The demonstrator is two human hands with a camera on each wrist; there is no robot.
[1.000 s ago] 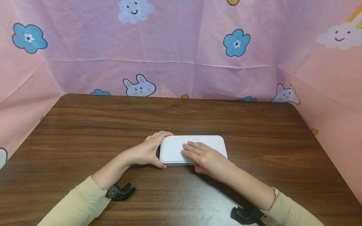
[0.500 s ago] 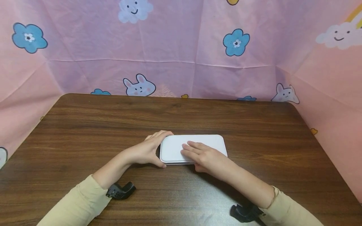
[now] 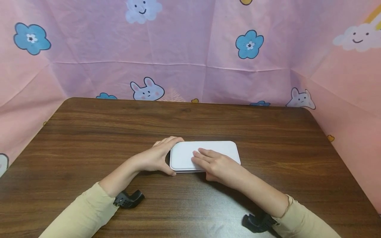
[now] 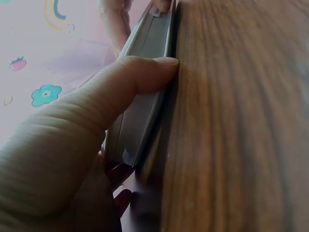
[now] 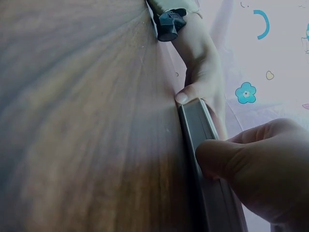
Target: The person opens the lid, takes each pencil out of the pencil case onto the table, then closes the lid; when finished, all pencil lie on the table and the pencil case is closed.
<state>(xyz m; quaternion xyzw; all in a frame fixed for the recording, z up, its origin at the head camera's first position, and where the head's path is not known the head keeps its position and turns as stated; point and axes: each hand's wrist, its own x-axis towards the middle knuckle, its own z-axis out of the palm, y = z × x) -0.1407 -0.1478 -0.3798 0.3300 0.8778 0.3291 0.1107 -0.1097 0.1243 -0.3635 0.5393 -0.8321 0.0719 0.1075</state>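
A flat white case (image 3: 181, 157) with rounded corners lies on the wooden table, its lid down. My left hand (image 3: 154, 159) grips its left end, with the thumb on the near side and the fingers at the far edge. In the left wrist view, the left thumb (image 4: 149, 75) crosses the case's grey side (image 4: 135, 121), which has a thin seam. My right hand (image 3: 221, 167) lays its fingers over the lid. Its thumb (image 5: 215, 157) presses the near side in the right wrist view. A small clasp-like tab (image 4: 156, 13) shows beside the right thumb. The contents are hidden.
The dark brown table (image 3: 119, 122) has rounded far corners. Pink patterned cloth (image 3: 184, 39) hangs behind it and along both sides. Black camera mounts (image 3: 129, 199) sit at both wrists, close above the tabletop.
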